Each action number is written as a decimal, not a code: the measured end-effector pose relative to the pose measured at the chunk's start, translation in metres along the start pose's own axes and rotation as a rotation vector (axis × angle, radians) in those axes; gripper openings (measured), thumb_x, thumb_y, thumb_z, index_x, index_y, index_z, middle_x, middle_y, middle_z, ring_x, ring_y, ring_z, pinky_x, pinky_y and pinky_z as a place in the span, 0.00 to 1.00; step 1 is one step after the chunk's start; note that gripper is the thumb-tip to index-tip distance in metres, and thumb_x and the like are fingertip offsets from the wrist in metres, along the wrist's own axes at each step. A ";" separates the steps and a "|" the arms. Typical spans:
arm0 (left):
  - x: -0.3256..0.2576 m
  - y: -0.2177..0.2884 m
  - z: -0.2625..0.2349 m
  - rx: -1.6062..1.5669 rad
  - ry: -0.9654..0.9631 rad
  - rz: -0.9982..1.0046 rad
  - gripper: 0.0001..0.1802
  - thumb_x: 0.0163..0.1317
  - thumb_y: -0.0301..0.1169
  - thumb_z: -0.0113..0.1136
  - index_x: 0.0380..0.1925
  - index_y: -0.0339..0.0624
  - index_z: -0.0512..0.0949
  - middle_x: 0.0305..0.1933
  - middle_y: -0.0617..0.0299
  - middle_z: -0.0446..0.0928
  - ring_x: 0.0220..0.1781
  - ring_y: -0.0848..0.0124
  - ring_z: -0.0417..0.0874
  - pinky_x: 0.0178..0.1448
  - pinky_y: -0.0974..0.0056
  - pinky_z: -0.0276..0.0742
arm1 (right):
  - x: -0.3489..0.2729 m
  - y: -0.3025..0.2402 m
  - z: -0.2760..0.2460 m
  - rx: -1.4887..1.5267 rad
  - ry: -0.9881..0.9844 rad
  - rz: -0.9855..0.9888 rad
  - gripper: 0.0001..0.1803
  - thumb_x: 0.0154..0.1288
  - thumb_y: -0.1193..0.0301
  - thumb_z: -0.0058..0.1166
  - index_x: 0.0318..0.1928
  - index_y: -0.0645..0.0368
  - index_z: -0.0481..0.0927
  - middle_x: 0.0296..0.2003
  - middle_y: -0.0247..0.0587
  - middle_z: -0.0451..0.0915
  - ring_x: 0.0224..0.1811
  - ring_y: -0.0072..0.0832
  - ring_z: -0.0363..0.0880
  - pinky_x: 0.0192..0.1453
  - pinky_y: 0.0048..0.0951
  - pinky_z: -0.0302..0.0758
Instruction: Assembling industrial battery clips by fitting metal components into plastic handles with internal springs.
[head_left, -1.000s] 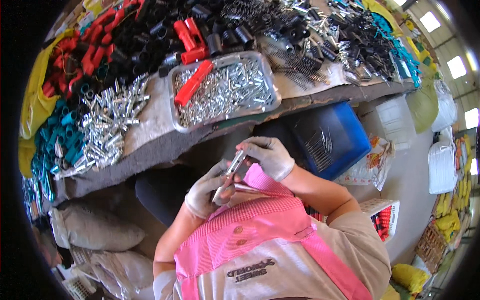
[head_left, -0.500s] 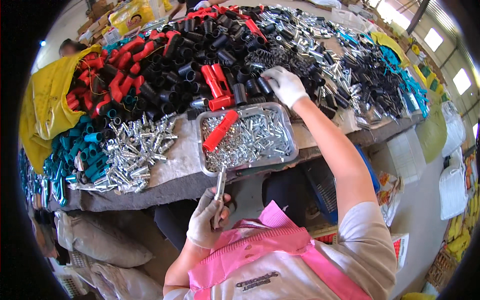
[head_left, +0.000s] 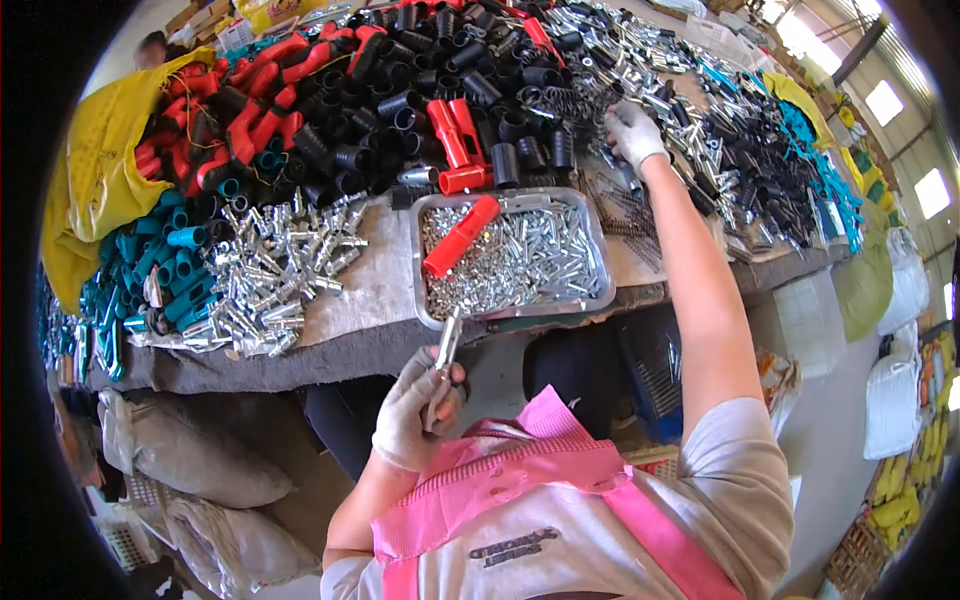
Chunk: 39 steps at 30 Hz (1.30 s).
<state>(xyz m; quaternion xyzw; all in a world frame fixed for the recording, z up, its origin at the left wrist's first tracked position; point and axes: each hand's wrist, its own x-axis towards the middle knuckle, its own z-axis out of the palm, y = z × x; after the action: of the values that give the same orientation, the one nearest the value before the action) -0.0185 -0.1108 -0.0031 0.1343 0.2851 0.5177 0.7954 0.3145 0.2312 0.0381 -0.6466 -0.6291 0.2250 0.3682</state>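
My left hand [head_left: 412, 412], in a white glove, is closed around a slim silver metal shaft [head_left: 450, 338] with a slot, tilted upright before the table edge. My gloved right hand [head_left: 636, 138] reaches far over the table with curled fingers, among black coil springs [head_left: 570, 102] and silver metal parts. What its fingertips grip, if anything, is hidden. Between my hands, a clear plastic tray [head_left: 607, 262] holds small silver screws and pins [head_left: 555, 250], with a red plastic tube [head_left: 461, 238] lying across them. Behind the tray stand black sleeves [head_left: 506, 166] and red housings [head_left: 462, 180].
Silver fittings [head_left: 270, 270] and teal tubes [head_left: 190, 290] are heaped at left, beside a yellow sack [head_left: 105, 170] of red handles. Thin springs [head_left: 630, 215] lie right of the tray. Full sacks [head_left: 190, 455] rest below the table, and a blue crate [head_left: 650, 380] sits beneath its edge.
My right hand has moved right and farther away, from the black sleeves to the springs and metal parts. My left hand still holds the shaft. The whole view has shifted slightly.
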 end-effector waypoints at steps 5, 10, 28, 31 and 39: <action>0.008 -0.004 -0.011 -0.010 0.008 0.027 0.11 0.67 0.32 0.48 0.48 0.43 0.67 0.38 0.58 0.72 0.21 0.78 0.64 0.19 0.75 0.56 | -0.024 0.013 -0.031 0.260 -0.153 0.056 0.17 0.63 0.66 0.55 0.51 0.61 0.75 0.38 0.36 0.79 0.25 0.19 0.75 0.26 0.21 0.73; 0.007 -0.003 -0.007 0.057 0.072 0.057 0.11 0.68 0.33 0.46 0.47 0.43 0.68 0.37 0.61 0.72 0.20 0.79 0.64 0.19 0.74 0.55 | -0.029 0.029 -0.048 0.058 -0.037 0.086 0.16 0.61 0.64 0.57 0.45 0.61 0.77 0.33 0.35 0.78 0.27 0.19 0.75 0.27 0.20 0.73; -0.003 0.017 -0.003 0.268 0.080 -0.099 0.10 0.66 0.32 0.52 0.46 0.44 0.68 0.37 0.58 0.76 0.19 0.83 0.62 0.19 0.78 0.53 | -0.248 -0.095 0.078 0.729 -0.995 0.062 0.12 0.69 0.69 0.48 0.49 0.59 0.71 0.39 0.38 0.79 0.33 0.20 0.78 0.35 0.20 0.77; -0.005 0.009 -0.010 0.284 0.084 0.015 0.11 0.67 0.32 0.51 0.46 0.41 0.67 0.37 0.54 0.77 0.18 0.83 0.61 0.18 0.78 0.55 | -0.259 -0.097 0.085 0.690 -1.090 0.136 0.14 0.70 0.65 0.47 0.50 0.59 0.71 0.37 0.36 0.79 0.31 0.20 0.79 0.35 0.20 0.77; -0.010 0.019 -0.025 0.265 0.149 0.077 0.09 0.68 0.36 0.49 0.37 0.43 0.71 0.32 0.59 0.76 0.13 0.83 0.59 0.13 0.77 0.50 | -0.156 -0.094 0.105 -0.652 -0.223 -1.145 0.25 0.54 0.70 0.56 0.56 0.47 0.74 0.53 0.36 0.76 0.56 0.32 0.71 0.66 0.39 0.63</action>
<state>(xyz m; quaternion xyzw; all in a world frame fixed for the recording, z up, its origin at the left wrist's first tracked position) -0.0508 -0.1132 -0.0103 0.2104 0.4037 0.5142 0.7269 0.1579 0.0924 0.0162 -0.2619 -0.9430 -0.1422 0.1481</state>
